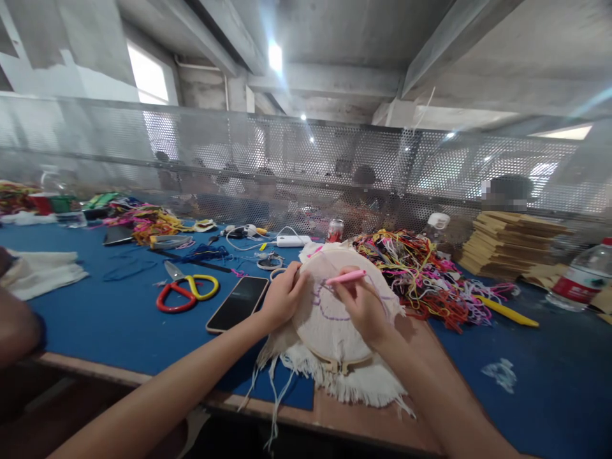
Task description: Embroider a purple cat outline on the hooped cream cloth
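A wooden embroidery hoop (335, 366) with frayed white cloth (329, 322) stretched in it stands tilted on the blue table (119, 319). Purple lines are drawn on the cloth. My left hand (282, 296) grips the hoop's left edge. My right hand (363, 306) holds a pink pen (347, 277), its tip touching the cloth near the purple lines.
A black phone (238, 303) lies just left of the hoop, with red and yellow scissors (186, 290) beyond it. A heap of coloured threads (421, 274) sits to the right, then a yellow tool (507, 312), stacked cardboard (511, 245) and a water bottle (581, 277). A perforated metal screen (306, 166) backs the table.
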{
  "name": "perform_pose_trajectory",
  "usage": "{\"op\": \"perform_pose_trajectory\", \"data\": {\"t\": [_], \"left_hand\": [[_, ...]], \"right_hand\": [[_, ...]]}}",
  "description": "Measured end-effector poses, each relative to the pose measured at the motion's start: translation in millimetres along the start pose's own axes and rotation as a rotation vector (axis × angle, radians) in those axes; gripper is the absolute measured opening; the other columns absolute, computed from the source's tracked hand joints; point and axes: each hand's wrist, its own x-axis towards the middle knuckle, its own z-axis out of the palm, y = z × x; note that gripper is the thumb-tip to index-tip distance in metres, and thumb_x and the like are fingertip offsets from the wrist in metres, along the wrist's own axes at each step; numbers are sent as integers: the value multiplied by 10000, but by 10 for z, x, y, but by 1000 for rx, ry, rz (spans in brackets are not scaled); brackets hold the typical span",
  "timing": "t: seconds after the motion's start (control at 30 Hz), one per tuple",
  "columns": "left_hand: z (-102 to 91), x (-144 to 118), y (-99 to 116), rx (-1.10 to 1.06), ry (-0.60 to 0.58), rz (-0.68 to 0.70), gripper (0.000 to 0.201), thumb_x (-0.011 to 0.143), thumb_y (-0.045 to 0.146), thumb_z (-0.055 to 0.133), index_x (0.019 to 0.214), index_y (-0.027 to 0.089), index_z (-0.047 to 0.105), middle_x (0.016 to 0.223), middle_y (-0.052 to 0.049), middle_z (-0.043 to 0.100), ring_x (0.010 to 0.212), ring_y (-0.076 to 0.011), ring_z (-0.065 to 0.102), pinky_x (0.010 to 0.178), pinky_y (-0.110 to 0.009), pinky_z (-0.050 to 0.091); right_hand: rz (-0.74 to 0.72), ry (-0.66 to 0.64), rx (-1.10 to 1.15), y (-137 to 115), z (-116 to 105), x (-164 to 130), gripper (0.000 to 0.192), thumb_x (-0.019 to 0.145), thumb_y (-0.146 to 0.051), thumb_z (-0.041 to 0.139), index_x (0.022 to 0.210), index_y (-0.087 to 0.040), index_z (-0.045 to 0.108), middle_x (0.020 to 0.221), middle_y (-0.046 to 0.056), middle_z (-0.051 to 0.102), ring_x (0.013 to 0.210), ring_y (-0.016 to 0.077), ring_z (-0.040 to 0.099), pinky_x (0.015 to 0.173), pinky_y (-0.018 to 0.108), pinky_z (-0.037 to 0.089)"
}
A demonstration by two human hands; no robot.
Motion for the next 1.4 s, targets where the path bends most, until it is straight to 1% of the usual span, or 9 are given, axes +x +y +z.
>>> {"op": "perform_pose_trajectory", "data": {"t": [0.13, 0.23, 0.37, 0.5, 0.73, 0.9, 1.0, 1.2, 1.4], "left_hand": [[-17, -10, 37, -14, 4, 7, 289, 892, 390, 333, 947, 170, 512, 645, 20, 495, 603, -137, 460, 584, -247, 316], [-22, -10, 48, -40, 14, 10, 294, 893, 394, 331, 950, 170, 512, 607, 26, 474, 572, -132, 444, 559, -242, 294], [-38, -20, 67, -64, 25, 23, 276, 884, 399, 360, 924, 173, 513, 541, 51, 409, 515, -115, 399, 531, -236, 262], [-45, -38, 86, -98, 48, 39, 267, 884, 387, 367, 927, 175, 522, 552, 53, 403, 519, -107, 392, 533, -234, 264], [-51, -42, 79, -127, 47, 53, 256, 891, 374, 374, 964, 177, 520, 548, 61, 381, 522, -102, 387, 538, -229, 266], [-63, -36, 77, -120, 39, 66, 258, 888, 377, 380, 970, 176, 521, 565, 56, 395, 545, -108, 398, 552, -231, 278], [-57, -35, 71, -134, 36, 66, 266, 890, 373, 376, 983, 175, 528, 594, 48, 427, 563, -108, 404, 566, -228, 289], [-28, -18, 35, -118, 35, 35, 283, 888, 375, 378, 986, 165, 540, 614, 45, 434, 560, -103, 389, 562, -226, 278], [-6, -4, 21, -106, 26, 18, 289, 883, 380, 390, 996, 168, 551, 610, 46, 439, 560, -105, 392, 559, -223, 281]], "right_hand": [[51, -156, 71, -65, -149, 200, 182, 806, -372, 554, 850, -211, 624, 765, 8, 656, 558, 116, 581, 469, 227, 466], [4, -316, 54, -171, -319, 456, 112, 762, -306, 605, 782, -207, 655, 669, -7, 657, 584, 130, 596, 514, 239, 483], [-37, -632, 55, -331, -512, 739, 121, 771, -273, 580, 769, -201, 677, 719, 8, 688, 627, 140, 614, 576, 256, 505], [-40, -712, 54, -412, -571, 830, 126, 775, -248, 563, 757, -196, 676, 732, 10, 693, 630, 139, 609, 558, 245, 492], [-72, -655, -47, -463, -566, 760, 166, 808, -262, 513, 746, -186, 647, 679, 5, 651, 600, 132, 572, 554, 250, 468], [-34, -459, -36, -351, -489, 484, 203, 830, -343, 505, 861, -185, 627, 803, 32, 645, 695, 151, 584, 638, 273, 486], [16, -328, 83, -233, -408, 273, 247, 850, -366, 480, 945, -183, 616, 949, 55, 634, 808, 161, 595, 709, 280, 496], [20, -129, 211, -111, -293, 68, 244, 866, -338, 480, 932, -147, 617, 897, 72, 626, 773, 153, 609, 669, 243, 507], [141, -60, 360, -58, -241, 44, 240, 822, -378, 552, 894, -161, 622, 886, 65, 637, 748, 149, 624, 665, 259, 527]]}}
